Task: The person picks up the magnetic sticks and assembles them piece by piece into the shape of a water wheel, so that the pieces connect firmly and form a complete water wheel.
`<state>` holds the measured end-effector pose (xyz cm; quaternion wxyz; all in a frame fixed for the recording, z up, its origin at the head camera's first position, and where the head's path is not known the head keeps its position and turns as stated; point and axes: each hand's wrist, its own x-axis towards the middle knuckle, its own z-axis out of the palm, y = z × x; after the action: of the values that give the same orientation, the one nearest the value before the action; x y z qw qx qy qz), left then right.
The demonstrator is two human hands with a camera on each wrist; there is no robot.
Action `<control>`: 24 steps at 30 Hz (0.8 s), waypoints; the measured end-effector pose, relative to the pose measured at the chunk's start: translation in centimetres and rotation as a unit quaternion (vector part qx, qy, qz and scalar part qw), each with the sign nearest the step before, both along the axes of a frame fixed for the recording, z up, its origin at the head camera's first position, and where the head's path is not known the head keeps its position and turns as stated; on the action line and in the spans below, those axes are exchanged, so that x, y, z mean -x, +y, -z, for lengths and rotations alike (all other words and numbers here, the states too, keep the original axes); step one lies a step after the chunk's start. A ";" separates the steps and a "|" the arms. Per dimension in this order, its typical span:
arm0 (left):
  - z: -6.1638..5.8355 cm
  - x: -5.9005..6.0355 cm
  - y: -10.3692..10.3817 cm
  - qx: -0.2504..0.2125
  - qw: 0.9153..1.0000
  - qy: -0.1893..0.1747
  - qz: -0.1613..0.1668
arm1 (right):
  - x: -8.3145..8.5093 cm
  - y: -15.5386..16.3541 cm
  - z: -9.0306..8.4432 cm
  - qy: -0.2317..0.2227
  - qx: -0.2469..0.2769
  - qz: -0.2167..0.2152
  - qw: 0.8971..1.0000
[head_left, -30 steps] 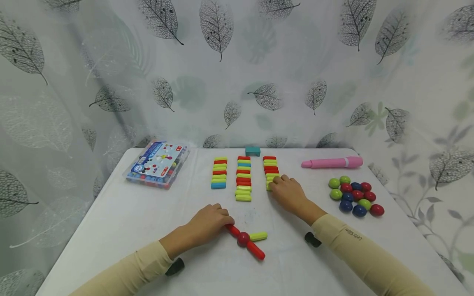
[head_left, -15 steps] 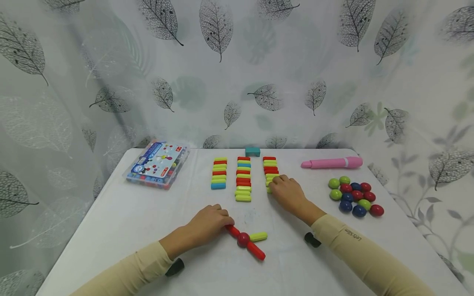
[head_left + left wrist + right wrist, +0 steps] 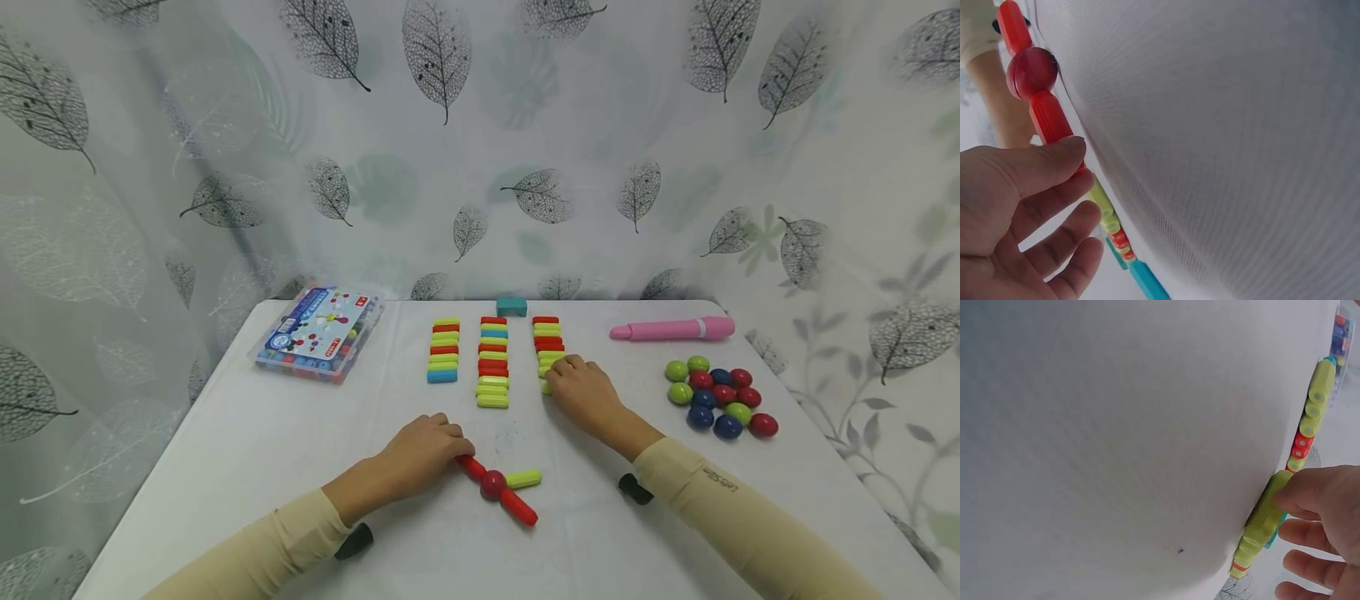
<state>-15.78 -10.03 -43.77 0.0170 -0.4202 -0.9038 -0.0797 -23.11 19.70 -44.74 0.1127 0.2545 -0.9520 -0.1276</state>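
On the white table (image 3: 255, 442), my left hand (image 3: 422, 454) grips one end of a red rod (image 3: 472, 467). The rod joins a red ball (image 3: 492, 484), a second red rod (image 3: 519, 507) and a yellow-green rod (image 3: 523, 479). In the left wrist view my thumb lies on the red rod (image 3: 1050, 119) just below the ball (image 3: 1032, 72). My right hand (image 3: 581, 390) covers the near end of the right column of rods (image 3: 547, 335). It pinches the last yellow-green rod (image 3: 1264, 515) there, one fingertip (image 3: 1310, 487) on its end.
Two more columns of coloured rods (image 3: 493, 360) (image 3: 443, 350) lie left of my right hand, with a teal block (image 3: 512, 307) behind them. Far right is a pink pen (image 3: 671, 330). Several coloured balls (image 3: 720, 400) cluster right. A clear plastic box (image 3: 321, 332) sits far left.
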 end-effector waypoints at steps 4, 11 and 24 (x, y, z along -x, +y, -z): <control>0.0 0.1 0.0 -0.001 1.000 0.000 0.001 | -0.1 -0.1 -0.2 -0.009 -0.007 0.000 1.000; 0.1 0.2 0.1 0.008 1.000 -0.003 0.002 | -0.1 -0.1 -0.2 -0.020 -0.008 0.005 1.000; 0.0 0.2 0.2 0.008 1.000 -0.012 0.001 | -1.1 -0.2 -1.0 -0.027 0.047 -0.081 0.995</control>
<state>-16.01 -9.87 -43.79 0.0025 -0.4206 -0.9039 -0.0776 -22.03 19.51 -43.77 0.1088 0.3284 -0.9359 -0.0659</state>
